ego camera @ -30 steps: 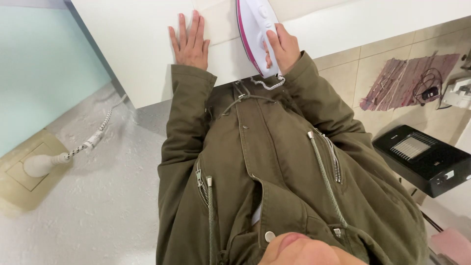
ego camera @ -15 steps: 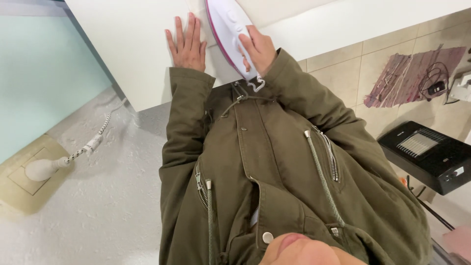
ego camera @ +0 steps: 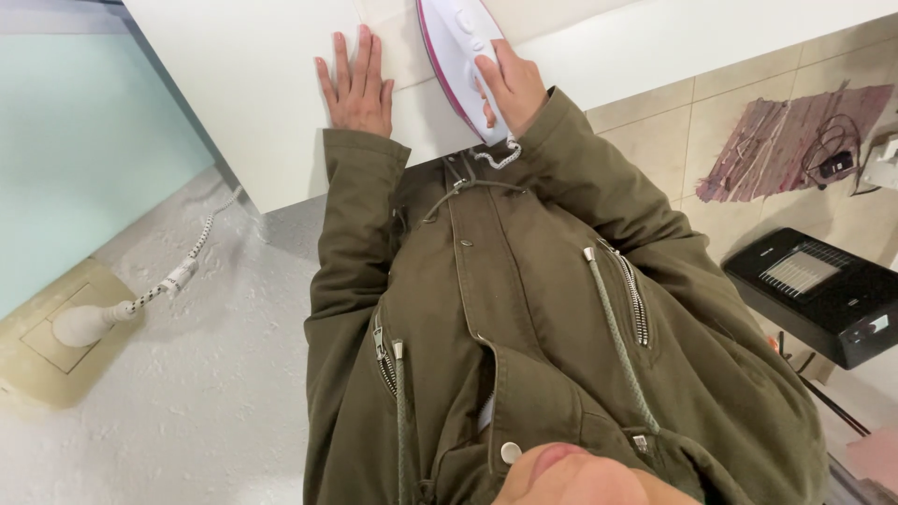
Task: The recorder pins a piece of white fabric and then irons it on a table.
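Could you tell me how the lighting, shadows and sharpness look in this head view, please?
In the head view, light is soft and even; the white surface looks bright, nearly featureless. The left hand and iron are sharp, casting faint shadows. The frame's edges look stretched, wide-angle.

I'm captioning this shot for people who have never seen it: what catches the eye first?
The white and pink iron at top centre, gripped by the right hand. Beside it, the left hand lies flat on the white ironing surface. The olive green jacket fills the middle.
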